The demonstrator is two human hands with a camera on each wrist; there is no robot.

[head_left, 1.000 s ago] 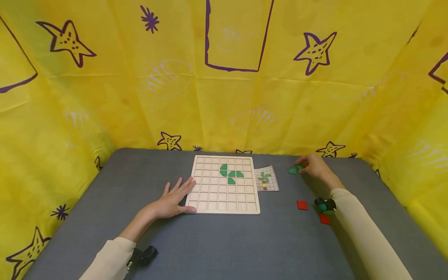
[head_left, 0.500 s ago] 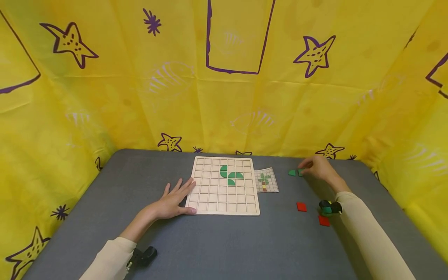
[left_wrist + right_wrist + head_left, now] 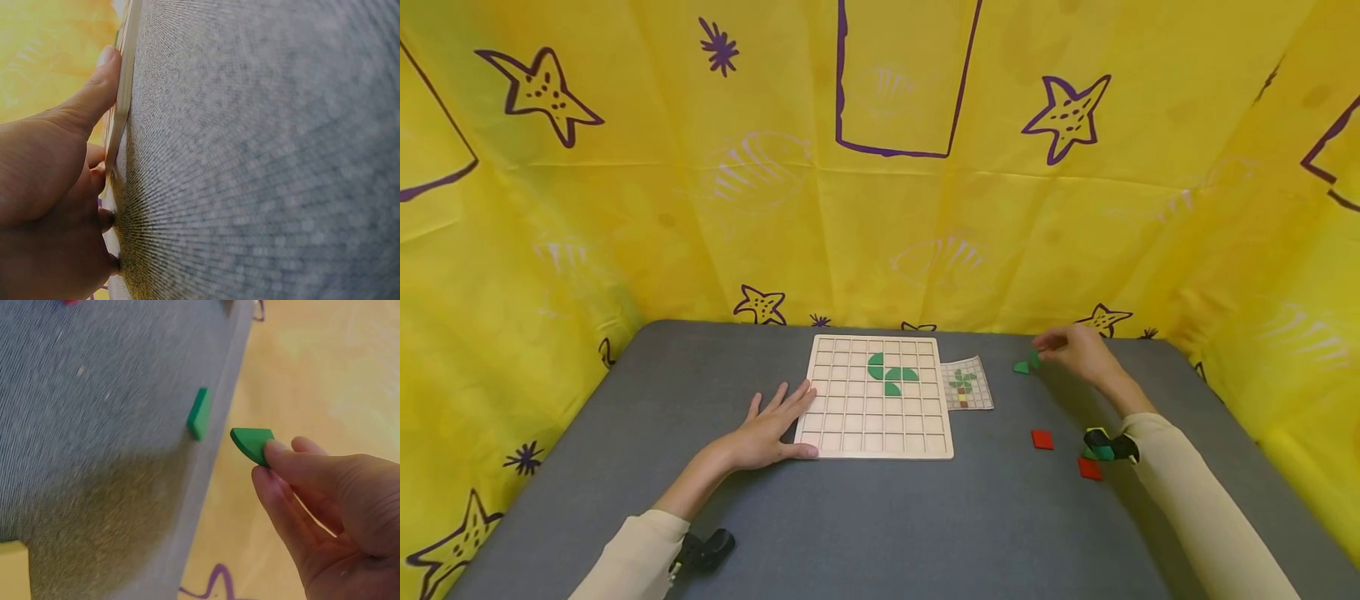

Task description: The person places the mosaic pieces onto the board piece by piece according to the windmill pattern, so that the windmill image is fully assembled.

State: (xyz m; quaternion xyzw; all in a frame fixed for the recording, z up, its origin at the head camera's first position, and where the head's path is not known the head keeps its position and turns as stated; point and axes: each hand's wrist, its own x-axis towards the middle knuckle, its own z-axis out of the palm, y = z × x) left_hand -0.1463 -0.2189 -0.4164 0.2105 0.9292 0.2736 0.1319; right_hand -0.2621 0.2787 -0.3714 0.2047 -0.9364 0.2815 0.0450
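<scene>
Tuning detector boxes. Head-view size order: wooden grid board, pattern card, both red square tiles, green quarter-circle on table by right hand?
1. Wooden grid board
2. Pattern card
3. Left red square tile, right red square tile: nearly alike, unranked
4. Green quarter-circle

One board [image 3: 842,421] holding five green pieces [image 3: 892,374] — right of it, one card [image 3: 953,402], two red squares [image 3: 1042,439], at least two greens [image 3: 1021,367], one yellow block [image 3: 12,572].

Looks from the head forward and down over table [image 3: 880,525] and board [image 3: 872,433]. From left wrist, looks low and close along the table, apparently sharing the board with the head view. From right wrist, looks close past right hand [image 3: 337,506] towards curtain [image 3: 325,375], sharing green pieces [image 3: 253,442] with the head view.
</scene>
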